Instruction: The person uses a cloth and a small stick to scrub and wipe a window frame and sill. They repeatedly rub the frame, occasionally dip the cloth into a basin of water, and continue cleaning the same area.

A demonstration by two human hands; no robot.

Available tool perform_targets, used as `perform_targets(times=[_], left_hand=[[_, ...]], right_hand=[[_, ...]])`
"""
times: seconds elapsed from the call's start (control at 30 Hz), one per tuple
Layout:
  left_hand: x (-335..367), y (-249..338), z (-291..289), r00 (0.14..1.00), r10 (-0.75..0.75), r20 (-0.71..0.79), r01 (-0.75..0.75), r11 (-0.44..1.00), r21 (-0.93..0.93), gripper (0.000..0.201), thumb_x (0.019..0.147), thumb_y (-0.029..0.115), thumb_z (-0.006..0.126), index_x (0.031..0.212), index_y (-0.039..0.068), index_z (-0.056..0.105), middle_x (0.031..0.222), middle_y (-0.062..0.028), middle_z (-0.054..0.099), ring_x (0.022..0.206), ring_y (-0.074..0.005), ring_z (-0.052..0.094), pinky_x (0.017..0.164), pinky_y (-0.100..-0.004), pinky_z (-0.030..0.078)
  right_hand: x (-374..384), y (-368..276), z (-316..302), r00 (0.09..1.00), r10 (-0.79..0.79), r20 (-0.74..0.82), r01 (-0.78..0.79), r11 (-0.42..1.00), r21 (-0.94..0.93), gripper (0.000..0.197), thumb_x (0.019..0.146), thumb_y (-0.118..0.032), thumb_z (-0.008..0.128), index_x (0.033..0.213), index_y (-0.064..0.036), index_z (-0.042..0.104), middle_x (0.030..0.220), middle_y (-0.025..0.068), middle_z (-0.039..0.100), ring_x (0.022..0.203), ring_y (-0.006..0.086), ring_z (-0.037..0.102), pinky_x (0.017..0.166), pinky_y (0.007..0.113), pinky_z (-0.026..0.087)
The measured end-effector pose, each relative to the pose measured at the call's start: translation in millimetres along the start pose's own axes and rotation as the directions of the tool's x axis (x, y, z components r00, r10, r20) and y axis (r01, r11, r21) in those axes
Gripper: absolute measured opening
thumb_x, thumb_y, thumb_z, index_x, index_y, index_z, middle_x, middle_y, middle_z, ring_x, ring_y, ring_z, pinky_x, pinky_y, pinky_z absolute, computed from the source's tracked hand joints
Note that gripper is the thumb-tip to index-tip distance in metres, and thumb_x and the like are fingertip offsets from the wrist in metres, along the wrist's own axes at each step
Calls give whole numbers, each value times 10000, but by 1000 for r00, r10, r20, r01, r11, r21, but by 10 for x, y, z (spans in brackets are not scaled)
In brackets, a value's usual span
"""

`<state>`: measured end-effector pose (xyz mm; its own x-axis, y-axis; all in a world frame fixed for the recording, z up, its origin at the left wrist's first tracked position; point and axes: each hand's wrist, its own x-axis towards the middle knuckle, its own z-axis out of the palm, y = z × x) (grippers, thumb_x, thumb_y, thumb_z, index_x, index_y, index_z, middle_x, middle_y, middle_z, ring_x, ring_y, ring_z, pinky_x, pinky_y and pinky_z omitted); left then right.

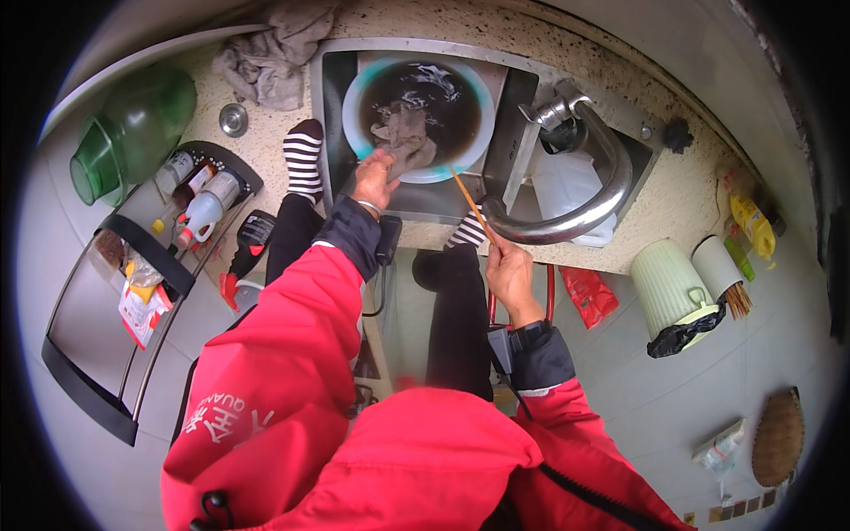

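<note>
A white basin with a teal rim [352, 119] sits in the metal sink, holding dark, murky water. A wet greyish-brown cloth [407, 137] hangs over its near side, partly in the water. My left hand [376, 184] is closed on the cloth's near end. My right hand [510, 276], to the right of the basin, grips a thin wooden chopstick [467, 196]. The chopstick's far tip reaches the basin's near rim; whether a second one lies along it I cannot tell.
A curved metal faucet [611, 190] arches close to my right hand. A whitish plastic container [567, 190] stands in the right sink bowl. Another grey cloth [270, 66] lies on the counter. At left are a bottle rack [159, 257] and a green container [133, 133]; at right, a bin [668, 288].
</note>
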<state>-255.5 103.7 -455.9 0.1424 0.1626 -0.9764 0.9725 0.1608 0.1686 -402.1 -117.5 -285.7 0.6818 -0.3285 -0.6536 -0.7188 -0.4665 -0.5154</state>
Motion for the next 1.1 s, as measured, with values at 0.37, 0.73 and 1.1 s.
perform_targets(times=[0.37,0.73,1.1], left_hand=[[313,-1,11,996,5,-84,11,981,195,369,863,174,649,1218,147,551,1160,-8,577,1101,-193,513,918,-460,422],[-590,58,-1,981,-45,188,-30,926,376,222,926,137,595,1132,64,633,1059,-32,681,958,-138,625,883,-335,461],[-298,100,-84,985,136,-108,-108,966,235,144,870,97,662,991,21,675,932,0,672,827,-98,615,751,-273,484]], right_hand=[[550,482,326,1000,-1,-11,2,997,71,397,814,-16,564,1206,-43,621,894,280,657,836,446,642,719,492,516],[886,304,506,962,-260,80,257,965,41,650,773,-29,641,1389,-158,480,1384,260,467,1162,429,554,955,443,488],[803,-17,979,985,-170,19,164,974,158,605,789,-67,664,1365,-115,485,1392,240,451,1172,426,534,945,447,484]])
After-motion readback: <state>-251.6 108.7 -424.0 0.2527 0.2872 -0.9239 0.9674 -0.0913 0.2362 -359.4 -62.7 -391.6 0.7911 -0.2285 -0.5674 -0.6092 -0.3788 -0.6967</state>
